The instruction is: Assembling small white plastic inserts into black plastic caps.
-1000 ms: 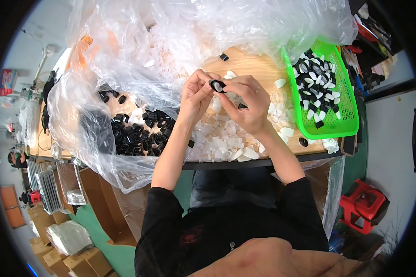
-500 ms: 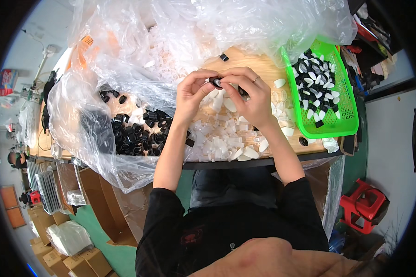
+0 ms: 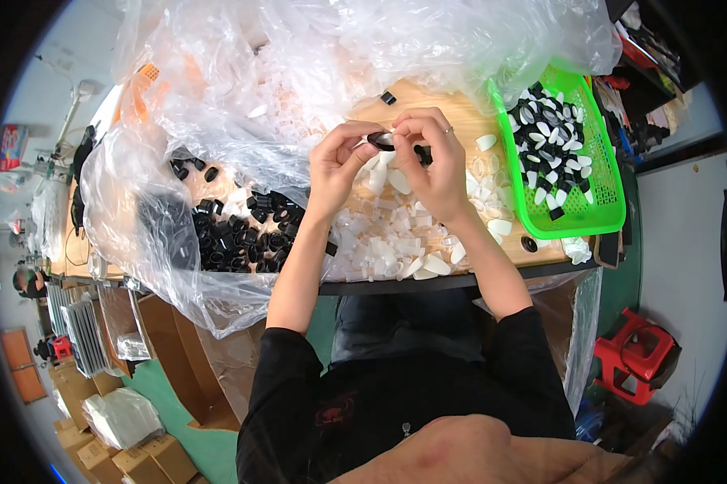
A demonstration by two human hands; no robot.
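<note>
A small black oval cap [image 3: 381, 141] is pinched at the fingertips of both hands, above the middle of the table. My left hand [image 3: 333, 165] grips its left end, and my right hand [image 3: 434, 165], with a ring on one finger, closes on its right end. The fingers cover part of the cap. Beneath the hands lies a spread of white and translucent plastic pieces [image 3: 388, 242]. Left of my left forearm is a heap of black oval caps [image 3: 238, 242]. Another black piece [image 3: 423, 155] shows partly behind my right hand.
To the right, a green basket [image 3: 569, 232] holds many black and white oval pieces. Crumpled clear plastic sheeting [image 3: 210, 121] covers the table's back and left. A single black piece [image 3: 388, 98] lies at the back. A red stool [image 3: 634, 359] stands on the floor at right.
The black cap has turned between my fingertips and now shows more of its oval face. My right hand has shifted slightly up and left.
</note>
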